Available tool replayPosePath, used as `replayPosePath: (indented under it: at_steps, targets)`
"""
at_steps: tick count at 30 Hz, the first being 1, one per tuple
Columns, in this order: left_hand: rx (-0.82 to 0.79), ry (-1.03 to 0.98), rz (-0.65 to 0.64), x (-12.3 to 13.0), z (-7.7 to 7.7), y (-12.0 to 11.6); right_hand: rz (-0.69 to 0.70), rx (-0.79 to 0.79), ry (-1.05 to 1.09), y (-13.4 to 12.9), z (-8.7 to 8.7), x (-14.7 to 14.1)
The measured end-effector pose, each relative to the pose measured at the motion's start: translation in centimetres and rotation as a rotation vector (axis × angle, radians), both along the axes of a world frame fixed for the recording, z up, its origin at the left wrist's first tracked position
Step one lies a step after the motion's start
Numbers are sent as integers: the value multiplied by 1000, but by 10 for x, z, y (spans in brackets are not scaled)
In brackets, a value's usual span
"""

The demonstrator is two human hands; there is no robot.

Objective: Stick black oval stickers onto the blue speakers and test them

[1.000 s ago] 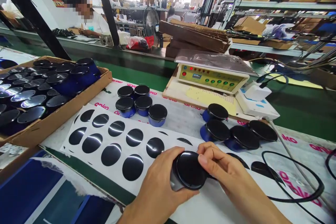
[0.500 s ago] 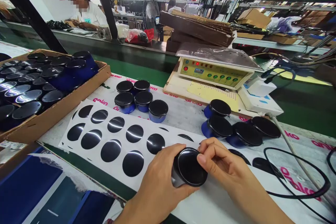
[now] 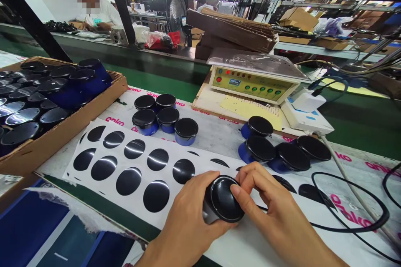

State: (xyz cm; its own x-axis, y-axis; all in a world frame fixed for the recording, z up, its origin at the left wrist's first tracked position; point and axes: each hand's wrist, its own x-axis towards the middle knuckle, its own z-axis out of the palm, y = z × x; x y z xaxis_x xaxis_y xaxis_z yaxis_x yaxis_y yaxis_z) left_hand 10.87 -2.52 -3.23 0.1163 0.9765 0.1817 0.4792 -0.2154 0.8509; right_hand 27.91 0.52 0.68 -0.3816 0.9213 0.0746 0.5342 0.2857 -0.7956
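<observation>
My left hand (image 3: 186, 212) is wrapped around the side of a short round container (image 3: 210, 212), tilted so its glossy black top faces me. On that top lies a round black disc (image 3: 226, 200). The thumb and forefinger of my right hand (image 3: 263, 196) pinch at the disc's upper right edge; the fingertips behind it are hidden. Beneath and left of my hands is a white sheet (image 3: 125, 187) bearing rows of round black stickers (image 3: 156, 196). Several blue containers with black tops (image 3: 186, 131) stand behind the sheet, and another group (image 3: 258, 148) sits to the right.
At the left a cardboard box (image 3: 103, 100) is full of similar containers. A control unit with lit buttons (image 3: 250, 87) stands behind, beside a white power strip (image 3: 308, 117). A black cable (image 3: 351, 229) loops at the right. Across the bench sits another person (image 3: 106, 12).
The view has shifted slightly, moving most of the scene a little left. My right thumb has slid inward over the disc's top; my left hand keeps its hold.
</observation>
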Motion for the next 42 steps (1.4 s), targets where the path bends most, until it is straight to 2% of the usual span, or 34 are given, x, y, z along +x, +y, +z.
replayPosePath:
  at_steps: [7, 10, 14, 18, 23, 27, 29, 30, 31, 33, 35, 38, 40, 42]
  targets:
    - [25, 64, 21, 0, -5, 0, 40, 123, -112, 2, 4, -1]
    - [48, 96, 24, -1, -6, -2, 15, 45, -238, 3, 8, 0]
    - [142, 174, 2, -2, -4, -1, -3, -133, -558, 13, 14, 3]
    - [189, 328, -84, 0, 4, 3, 23, -200, -749, 24, 17, 9]
    - [206, 541, -198, 1, 12, -3, 18, -148, -787, 20, 25, 25]
    - [275, 638, -359, -8, 25, 0, -75, -81, -786, 11, 31, 42]
    - [337, 617, -380, -17, 44, 22, -72, -47, -765, 7, 31, 45]
    - [356, 610, -338, -23, 57, 40, -56, -44, -755, 5, 31, 43]
    - [377, 614, -264, -29, 71, 63, -30, -44, -754, 3, 31, 40]
    - [293, 694, -77, -40, 96, 119, 32, -29, -778, -1, 32, 33]
    - [244, 714, 30, -50, 111, 175, 65, 23, -814, -3, 34, 28]
    - [180, 721, 116, -64, 111, 236, -25, 174, -849, -2, 37, 37]
    - [171, 709, 139, -71, 103, 258, -157, 238, -891, 1, 37, 56]
    - [195, 686, 139, -74, 100, 269, -297, 213, -952, 2, 35, 79]
